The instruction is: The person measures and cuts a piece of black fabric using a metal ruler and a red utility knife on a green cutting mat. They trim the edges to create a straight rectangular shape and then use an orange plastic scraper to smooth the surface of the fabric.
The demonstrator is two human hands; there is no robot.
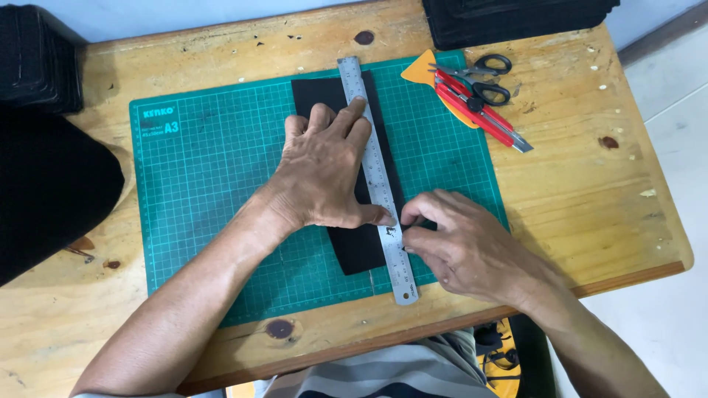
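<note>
1. Nearest, the right hand (461,243) sits low on the right side of a green cutting mat (206,177). Its fingers are curled in tight, pinched at the right edge of a steel ruler (377,180); whatever small thing they may hold is hidden.
2. Just left and a little farther, the left hand (321,173) lies flat with fingers spread moderately, pressing down on the ruler and on a black strip of material (361,247) beneath it. The thumb touches the ruler close to the right hand's fingertips; the index finger stretches far along the ruler.
3. The ruler runs near to far, tilted slightly, over the black strip, which lies in the middle of the mat.
4. The mat rests on a wooden table (590,206).
5. Farther right, at the mat's far corner, lie scissors (479,77), a red utility knife (483,118) and an orange scraper (424,74).
6. Farthest, stacks of black pieces (516,18) stand at the table's far edge.
</note>
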